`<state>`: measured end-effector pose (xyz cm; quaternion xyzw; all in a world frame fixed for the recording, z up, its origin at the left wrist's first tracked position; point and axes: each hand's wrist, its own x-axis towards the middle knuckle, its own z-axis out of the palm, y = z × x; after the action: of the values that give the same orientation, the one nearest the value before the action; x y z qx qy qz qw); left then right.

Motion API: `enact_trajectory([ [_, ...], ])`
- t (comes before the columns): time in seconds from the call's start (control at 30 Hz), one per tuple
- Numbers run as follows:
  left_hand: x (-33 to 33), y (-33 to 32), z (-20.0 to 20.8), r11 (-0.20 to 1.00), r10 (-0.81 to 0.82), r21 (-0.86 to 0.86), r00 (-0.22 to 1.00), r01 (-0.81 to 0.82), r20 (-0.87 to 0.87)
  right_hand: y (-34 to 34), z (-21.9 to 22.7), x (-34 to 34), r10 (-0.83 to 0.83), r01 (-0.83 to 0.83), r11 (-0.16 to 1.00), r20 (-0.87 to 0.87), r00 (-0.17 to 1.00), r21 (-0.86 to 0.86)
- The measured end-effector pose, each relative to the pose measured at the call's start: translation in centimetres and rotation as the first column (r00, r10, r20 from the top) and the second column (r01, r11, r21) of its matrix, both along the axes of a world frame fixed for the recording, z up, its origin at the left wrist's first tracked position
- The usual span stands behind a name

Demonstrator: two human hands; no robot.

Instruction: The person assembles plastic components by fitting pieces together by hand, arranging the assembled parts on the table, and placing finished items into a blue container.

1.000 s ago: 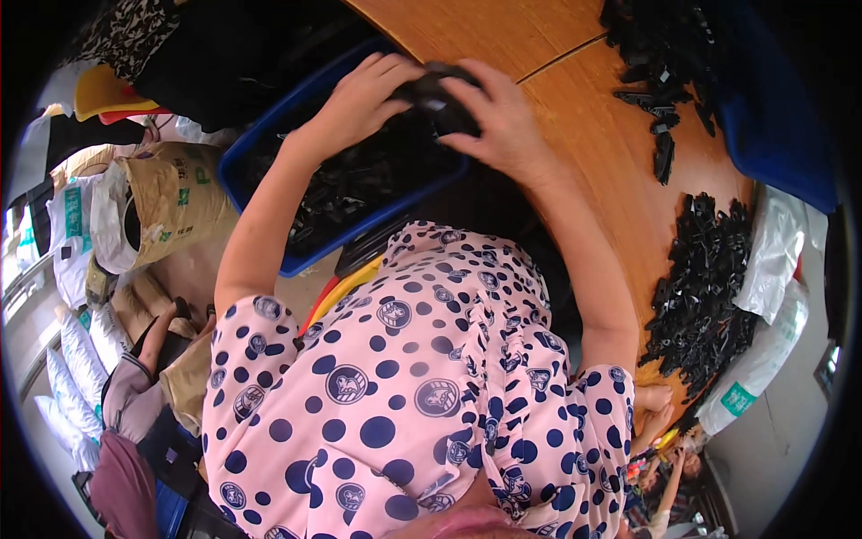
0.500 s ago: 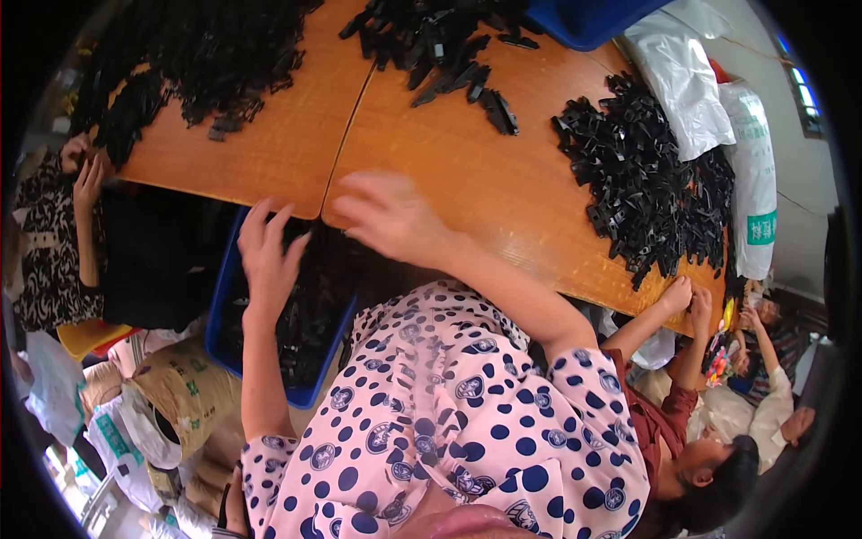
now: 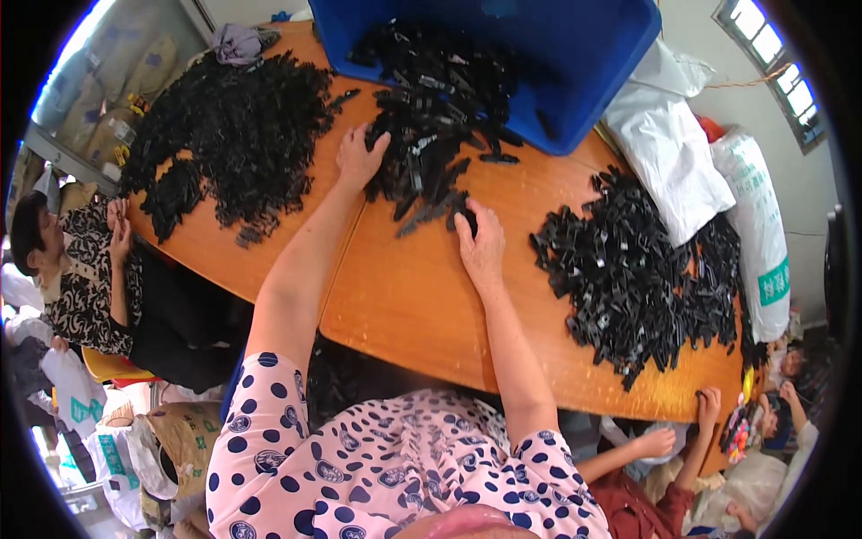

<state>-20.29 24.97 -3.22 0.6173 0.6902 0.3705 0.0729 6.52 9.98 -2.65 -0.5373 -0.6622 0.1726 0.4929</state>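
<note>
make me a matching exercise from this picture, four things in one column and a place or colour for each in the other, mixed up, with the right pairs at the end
Things:
1. left hand
2. bin
3. right hand
4. table

Places and colours:
a. orange-brown
b. at the near right side of the middle pile
c. at the left edge of the middle pile
d. blue

Right pairs: 1-c, 2-d, 3-b, 4-a

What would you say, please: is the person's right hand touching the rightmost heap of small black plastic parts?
Apart: the head view shows bare brown tabletop between the right hand and the heap.
</note>
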Motion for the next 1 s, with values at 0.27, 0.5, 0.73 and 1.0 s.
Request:
enact_trajectory([
  [0.27, 5.5, 1.5, 2.2, 0.993, -0.111, 0.028, 0.975, 0.119, -0.191, 0.4, 0.3, 0.6, 0.008, -0.019, 0.997, -0.144, 0.990, -0.073],
  [0.5, 15.4, 17.2, 8.3, 0.824, -0.266, 0.337, 0.836, 0.456, -0.480, 0.7, 1.4, -0.3, 0.001, -0.005, 1.000, -0.166, 0.986, -0.024],
  [0.73, 20.0, 26.0, 8.5, 0.917, -0.387, -0.350, 0.640, 0.191, -0.664, 0.8, 2.4, -0.4, 0.019, -0.030, 0.997, -0.160, 0.987, -0.071],
  [1.0, 18.4, 20.2, 9.0, 0.890, -0.456, -0.364, 0.533, 0.276, -0.713, 1.0, 1.7, -0.4, 0.002, -0.008, 0.999, -0.148, 0.989, -0.039],
])
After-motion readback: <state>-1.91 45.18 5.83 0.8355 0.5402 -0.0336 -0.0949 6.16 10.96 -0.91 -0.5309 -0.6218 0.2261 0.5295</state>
